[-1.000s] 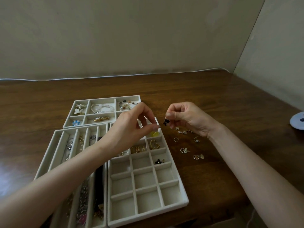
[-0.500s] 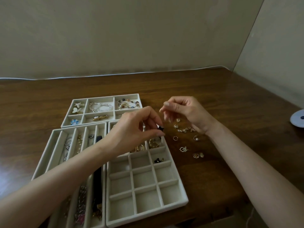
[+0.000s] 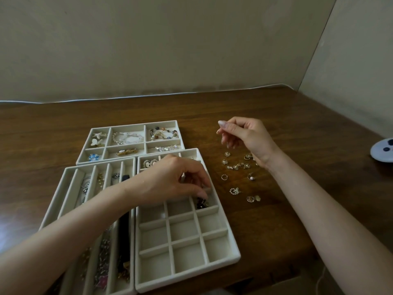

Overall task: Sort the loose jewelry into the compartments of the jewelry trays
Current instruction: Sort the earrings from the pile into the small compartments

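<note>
My left hand [image 3: 170,179] reaches down into the grid tray [image 3: 231,248], fingertips pinching a small black earring [image 3: 201,202] low in a right-column compartment that holds another dark piece. My right hand [image 3: 246,135] hovers with loosely curled fingers, holding nothing, above the loose gold and pearl earrings [image 3: 236,166] scattered on the wooden table to the right of the tray. Pearl studs [image 3: 148,163] lie in the tray's far-left compartment; my hand hides the compartments between.
A long-slot tray [image 3: 53,207] with chains and a dark strap sits left of the grid tray. Behind them a third tray [image 3: 85,150] holds bracelets and brooches. A white round object [image 3: 382,150] lies at the right edge. Walls close the back and right.
The black earring passed from my right hand to my left. My left hand then moved down and toward me into the grid tray. My right hand lifted slightly, holding nothing.
</note>
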The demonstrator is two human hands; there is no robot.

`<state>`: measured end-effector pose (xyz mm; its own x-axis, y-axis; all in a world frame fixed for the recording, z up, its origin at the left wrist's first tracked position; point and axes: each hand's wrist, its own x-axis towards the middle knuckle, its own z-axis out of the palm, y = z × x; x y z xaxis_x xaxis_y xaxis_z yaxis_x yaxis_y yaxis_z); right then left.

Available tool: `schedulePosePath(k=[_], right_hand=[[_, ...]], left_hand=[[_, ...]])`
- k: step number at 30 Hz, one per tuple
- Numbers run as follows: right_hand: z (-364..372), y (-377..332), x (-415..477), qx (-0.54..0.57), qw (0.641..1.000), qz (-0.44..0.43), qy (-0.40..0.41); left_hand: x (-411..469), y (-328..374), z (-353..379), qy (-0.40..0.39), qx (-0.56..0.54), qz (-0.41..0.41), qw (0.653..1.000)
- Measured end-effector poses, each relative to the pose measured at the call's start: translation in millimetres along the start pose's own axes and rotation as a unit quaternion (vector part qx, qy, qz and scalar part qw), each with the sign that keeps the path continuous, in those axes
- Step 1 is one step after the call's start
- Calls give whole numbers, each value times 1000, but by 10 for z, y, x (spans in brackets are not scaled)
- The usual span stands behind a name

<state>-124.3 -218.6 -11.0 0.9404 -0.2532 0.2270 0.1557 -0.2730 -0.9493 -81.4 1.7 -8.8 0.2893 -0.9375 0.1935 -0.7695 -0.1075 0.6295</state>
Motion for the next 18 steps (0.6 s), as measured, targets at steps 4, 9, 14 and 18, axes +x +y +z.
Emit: schedulePosePath(k=[4,9,14,18], right_hand=[[-3,4,3,-12,1000,-2,4],[-1,4,9,-25,1000,1,-2],[-8,13,9,-34,999,2,-5],[-59,8,0,-53,998,-4,19]], left_hand=[[8,-27,-20,55,23,4,998],[3,-67,-27,98,19,-15,995],[3,-69,-27,101,12,-15,995],[-3,-78,-35,114,10,-13,993]])
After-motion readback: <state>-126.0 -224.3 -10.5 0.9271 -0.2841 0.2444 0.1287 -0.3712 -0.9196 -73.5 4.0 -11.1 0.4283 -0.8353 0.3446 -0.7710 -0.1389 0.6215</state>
